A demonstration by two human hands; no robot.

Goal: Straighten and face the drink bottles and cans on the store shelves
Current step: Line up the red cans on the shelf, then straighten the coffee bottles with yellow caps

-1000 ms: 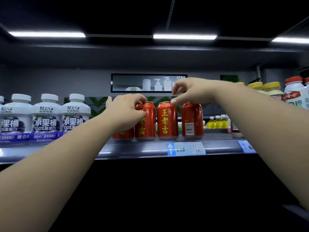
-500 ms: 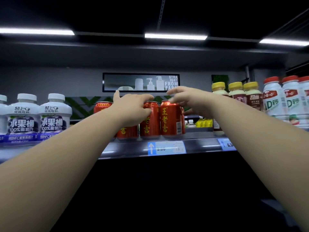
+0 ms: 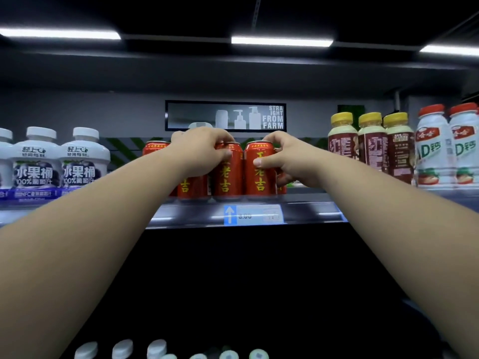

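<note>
Red cans stood along the front edge of the shelf. Our left hand gripped one can by its top, fingers curled. Our right hand pinched the next can, likely so we could turn both labels forward.

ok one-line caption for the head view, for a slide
Left hand and right hand grip two adjacent red cans on the shelf, beside white juice bottles.
</note>
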